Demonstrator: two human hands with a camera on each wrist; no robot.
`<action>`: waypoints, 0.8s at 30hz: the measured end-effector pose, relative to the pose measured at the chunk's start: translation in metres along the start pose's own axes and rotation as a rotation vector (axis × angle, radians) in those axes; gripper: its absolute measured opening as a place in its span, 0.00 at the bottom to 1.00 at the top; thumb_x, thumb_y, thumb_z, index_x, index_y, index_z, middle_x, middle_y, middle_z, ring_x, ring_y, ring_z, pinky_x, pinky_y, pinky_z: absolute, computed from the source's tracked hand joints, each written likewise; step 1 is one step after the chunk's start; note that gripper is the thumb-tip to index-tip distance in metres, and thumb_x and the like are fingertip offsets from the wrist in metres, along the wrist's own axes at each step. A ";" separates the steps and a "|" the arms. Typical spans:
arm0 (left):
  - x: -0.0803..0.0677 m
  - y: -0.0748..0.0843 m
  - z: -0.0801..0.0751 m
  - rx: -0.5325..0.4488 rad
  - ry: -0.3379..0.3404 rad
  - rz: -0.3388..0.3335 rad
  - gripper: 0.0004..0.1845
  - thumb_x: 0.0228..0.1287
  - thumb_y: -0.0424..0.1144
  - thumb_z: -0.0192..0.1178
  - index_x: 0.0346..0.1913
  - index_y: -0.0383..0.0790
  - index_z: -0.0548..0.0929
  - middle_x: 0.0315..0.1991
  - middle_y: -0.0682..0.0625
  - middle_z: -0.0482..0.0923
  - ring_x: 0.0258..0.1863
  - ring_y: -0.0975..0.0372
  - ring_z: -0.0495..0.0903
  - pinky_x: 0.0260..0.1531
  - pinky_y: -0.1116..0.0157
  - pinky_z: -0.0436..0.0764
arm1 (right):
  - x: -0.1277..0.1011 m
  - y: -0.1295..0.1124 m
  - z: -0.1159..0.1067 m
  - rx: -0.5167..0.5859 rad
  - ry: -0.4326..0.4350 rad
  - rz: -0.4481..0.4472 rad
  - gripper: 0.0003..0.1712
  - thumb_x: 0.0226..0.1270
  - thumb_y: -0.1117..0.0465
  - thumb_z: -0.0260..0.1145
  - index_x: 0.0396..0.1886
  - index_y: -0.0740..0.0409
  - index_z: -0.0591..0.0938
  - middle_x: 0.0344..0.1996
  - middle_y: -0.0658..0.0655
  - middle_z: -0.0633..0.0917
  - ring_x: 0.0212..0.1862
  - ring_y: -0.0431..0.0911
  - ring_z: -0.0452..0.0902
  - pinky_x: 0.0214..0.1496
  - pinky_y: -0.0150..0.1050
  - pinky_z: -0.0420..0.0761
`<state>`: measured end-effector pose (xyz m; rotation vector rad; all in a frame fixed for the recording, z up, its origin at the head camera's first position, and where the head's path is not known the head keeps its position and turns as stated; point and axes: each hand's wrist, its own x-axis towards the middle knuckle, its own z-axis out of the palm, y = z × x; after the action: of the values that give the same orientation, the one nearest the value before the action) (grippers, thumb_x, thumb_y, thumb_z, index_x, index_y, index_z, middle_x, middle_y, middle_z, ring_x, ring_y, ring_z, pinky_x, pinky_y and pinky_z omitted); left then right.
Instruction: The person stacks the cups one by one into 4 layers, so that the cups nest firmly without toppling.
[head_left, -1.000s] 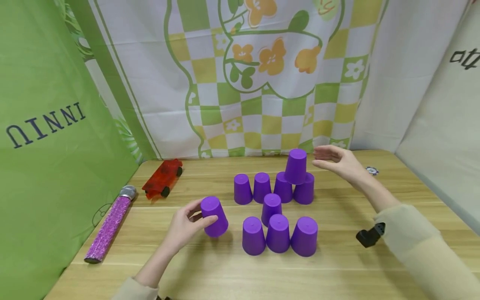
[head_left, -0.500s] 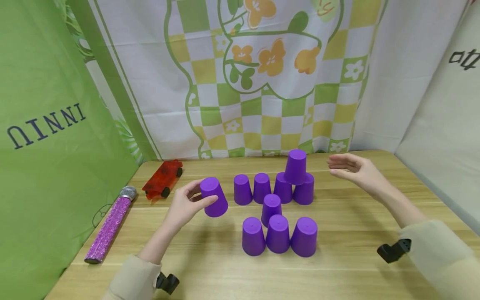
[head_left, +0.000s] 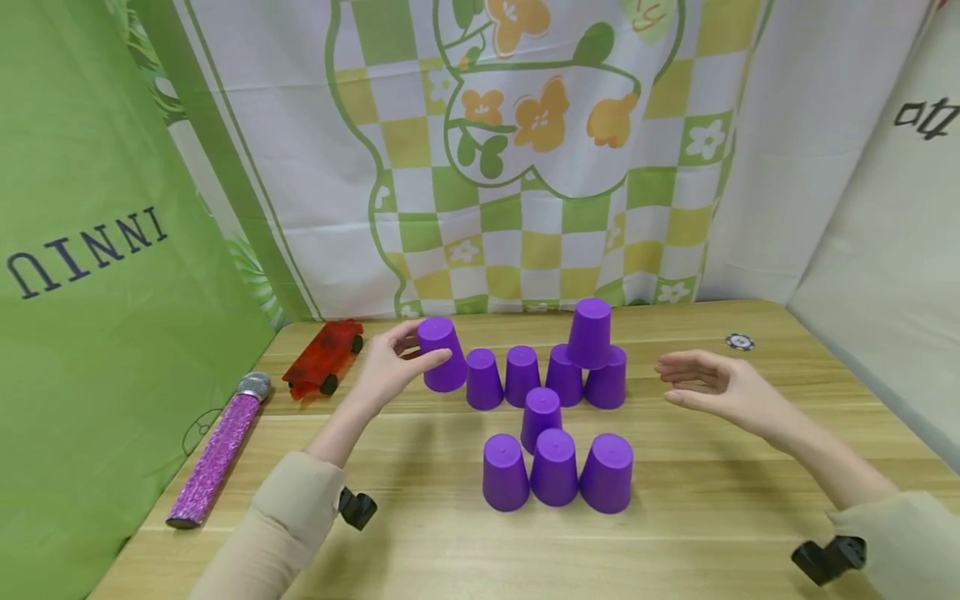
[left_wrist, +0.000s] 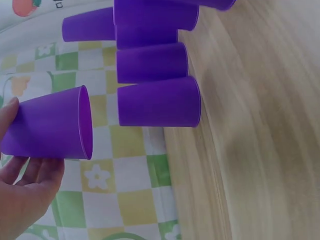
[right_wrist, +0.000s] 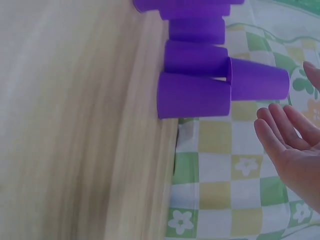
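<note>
My left hand [head_left: 393,367] grips an upside-down purple cup [head_left: 441,354], raised clear of the table and slightly tilted. That cup hangs at the left end of a back row of upside-down cups, close to the leftmost cup [head_left: 484,380]. On the two right cups of this row rests an upper cup [head_left: 589,333]. Nearer the front stand three more cups side by side, among them a middle cup [head_left: 555,468], with a single cup [head_left: 542,418] just behind. My right hand [head_left: 720,387] hovers to the right of the back row, fingers relaxed, holding nothing.
A pink glittery microphone [head_left: 220,454] and a red toy car [head_left: 324,360] lie at the left of the wooden table [head_left: 420,550]. A small round chip [head_left: 739,342] lies at the back right. Patterned cloth [head_left: 540,242] hangs behind the table.
My left hand has lifted its cup and carried it away from me towards the back row. The right hand has drawn back to the right, away from the upper cup, and come lower.
</note>
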<state>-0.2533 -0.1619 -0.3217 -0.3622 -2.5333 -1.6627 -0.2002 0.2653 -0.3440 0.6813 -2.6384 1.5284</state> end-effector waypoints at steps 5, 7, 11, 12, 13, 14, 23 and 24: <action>0.016 -0.002 0.005 0.003 0.010 0.017 0.27 0.53 0.44 0.70 0.57 0.44 0.77 0.51 0.43 0.80 0.55 0.53 0.78 0.55 0.56 0.79 | -0.008 -0.001 0.011 0.046 -0.037 -0.057 0.25 0.62 0.69 0.63 0.58 0.73 0.70 0.46 0.32 0.80 0.49 0.27 0.77 0.48 0.24 0.80; 0.021 -0.002 0.007 0.004 0.012 0.028 0.27 0.52 0.44 0.70 0.57 0.43 0.77 0.51 0.43 0.81 0.54 0.53 0.78 0.55 0.56 0.79 | -0.010 -0.001 0.016 0.054 -0.054 -0.087 0.25 0.61 0.70 0.64 0.57 0.74 0.70 0.47 0.32 0.80 0.49 0.28 0.77 0.49 0.24 0.80; 0.031 -0.001 0.013 -0.009 -0.001 0.055 0.27 0.52 0.43 0.70 0.57 0.43 0.78 0.51 0.42 0.81 0.54 0.53 0.79 0.55 0.57 0.79 | -0.015 -0.001 0.025 0.033 -0.076 -0.136 0.24 0.59 0.71 0.65 0.56 0.71 0.72 0.48 0.33 0.80 0.50 0.30 0.77 0.51 0.24 0.79; 0.033 0.000 0.014 -0.011 -0.005 0.062 0.27 0.52 0.43 0.70 0.57 0.43 0.77 0.51 0.42 0.81 0.54 0.53 0.79 0.55 0.57 0.79 | -0.016 -0.001 0.028 0.026 -0.081 -0.148 0.24 0.59 0.71 0.65 0.56 0.71 0.73 0.48 0.33 0.79 0.50 0.30 0.77 0.52 0.24 0.79; 0.036 0.000 0.016 -0.011 -0.007 0.062 0.28 0.52 0.43 0.70 0.57 0.43 0.77 0.52 0.42 0.81 0.54 0.53 0.79 0.55 0.57 0.79 | -0.017 -0.001 0.030 0.019 -0.087 -0.159 0.24 0.59 0.71 0.66 0.56 0.70 0.73 0.48 0.33 0.79 0.50 0.31 0.77 0.52 0.23 0.78; 0.039 0.001 0.018 -0.008 -0.009 0.062 0.28 0.52 0.43 0.70 0.58 0.42 0.77 0.52 0.42 0.80 0.54 0.53 0.78 0.55 0.57 0.79 | -0.017 -0.001 0.033 0.018 -0.092 -0.176 0.24 0.58 0.71 0.66 0.55 0.70 0.74 0.48 0.33 0.79 0.50 0.30 0.77 0.53 0.23 0.77; 0.057 0.001 0.039 0.003 -0.030 0.068 0.28 0.52 0.43 0.71 0.57 0.41 0.77 0.51 0.43 0.80 0.54 0.52 0.79 0.55 0.59 0.79 | -0.021 0.001 0.056 -0.013 -0.127 -0.273 0.26 0.53 0.70 0.70 0.52 0.73 0.75 0.48 0.53 0.83 0.52 0.28 0.75 0.54 0.24 0.77; 0.058 0.001 0.042 0.003 -0.033 0.071 0.28 0.52 0.43 0.70 0.57 0.41 0.77 0.51 0.42 0.80 0.54 0.52 0.79 0.55 0.59 0.79 | -0.021 0.001 0.058 -0.019 -0.124 -0.271 0.26 0.53 0.70 0.71 0.52 0.72 0.75 0.47 0.58 0.83 0.51 0.28 0.75 0.54 0.24 0.78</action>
<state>-0.3065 -0.1151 -0.3259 -0.4775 -2.5144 -1.6410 -0.1698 0.2252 -0.3801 1.1123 -2.5084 1.4265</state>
